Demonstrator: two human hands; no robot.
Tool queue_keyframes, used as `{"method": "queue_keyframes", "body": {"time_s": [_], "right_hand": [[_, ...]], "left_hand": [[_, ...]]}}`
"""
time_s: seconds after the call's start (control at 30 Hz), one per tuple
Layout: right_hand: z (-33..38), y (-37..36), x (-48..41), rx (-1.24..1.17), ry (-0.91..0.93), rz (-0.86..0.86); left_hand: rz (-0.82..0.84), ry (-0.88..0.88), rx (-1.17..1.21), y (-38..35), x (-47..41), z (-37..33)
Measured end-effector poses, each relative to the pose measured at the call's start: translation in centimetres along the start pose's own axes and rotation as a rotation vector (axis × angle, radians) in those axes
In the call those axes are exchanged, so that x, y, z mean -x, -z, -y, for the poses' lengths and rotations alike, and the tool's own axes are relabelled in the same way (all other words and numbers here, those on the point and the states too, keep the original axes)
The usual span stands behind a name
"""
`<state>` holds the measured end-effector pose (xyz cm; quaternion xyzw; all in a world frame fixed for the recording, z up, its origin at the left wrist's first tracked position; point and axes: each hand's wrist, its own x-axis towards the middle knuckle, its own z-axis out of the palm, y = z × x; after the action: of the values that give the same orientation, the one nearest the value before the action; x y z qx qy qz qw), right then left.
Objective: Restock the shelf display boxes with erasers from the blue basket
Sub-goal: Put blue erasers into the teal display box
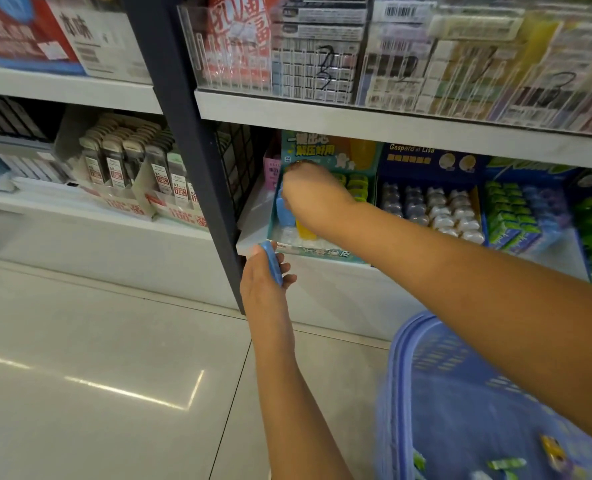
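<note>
My left hand (267,271) grips a flat blue eraser (273,261) just below the front edge of the lower shelf. My right hand (313,195) reaches into the teal display box (322,252) at the shelf's left end, with its fingers curled against a blue eraser (283,211) standing inside. A yellow eraser (305,230) and green ones (357,185) also stand in that box. The blue basket (461,393) sits at the bottom right under my right forearm, with a few green and yellow erasers (506,464) in its bottom.
To the right stand a dark blue display box (429,164) of white erasers and a box of green and blue erasers (516,216). A dark upright post (197,161) borders the box's left. An upper shelf (391,123) hangs overhead. Tiled floor (97,375) lies left.
</note>
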<state>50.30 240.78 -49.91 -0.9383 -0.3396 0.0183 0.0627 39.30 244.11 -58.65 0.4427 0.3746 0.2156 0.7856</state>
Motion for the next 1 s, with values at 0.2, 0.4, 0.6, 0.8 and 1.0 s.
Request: {"method": "queue_keyframes", "body": {"time_s": [0.2, 0.4, 0.6, 0.8, 1.0], "right_hand": [[-1.1, -1.0, 0.2, 0.107, 0.068, -0.065], [-1.1, 1.0, 3.1, -0.379, 0.084, -0.117], [-1.5, 1.5, 4.9, -0.699, 0.020, 0.114], [-2.0, 0.2, 3.2, -0.622, -0.012, -0.214], [-1.7, -2.0, 1.1, -0.278, 0.043, -0.182]], "left_hand": [[0.101, -0.209, -0.193, 0.6, 1.1, 0.1], [0.134, -0.301, -0.251, 0.0, 1.6, -0.1], [0.141, -0.425, -0.200, -0.5, 1.7, -1.0], [0.076, -0.445, -0.450, -0.5, 0.4, -0.5], [0.165, -0.346, -0.580, -0.1, 0.1, 1.4]]}}
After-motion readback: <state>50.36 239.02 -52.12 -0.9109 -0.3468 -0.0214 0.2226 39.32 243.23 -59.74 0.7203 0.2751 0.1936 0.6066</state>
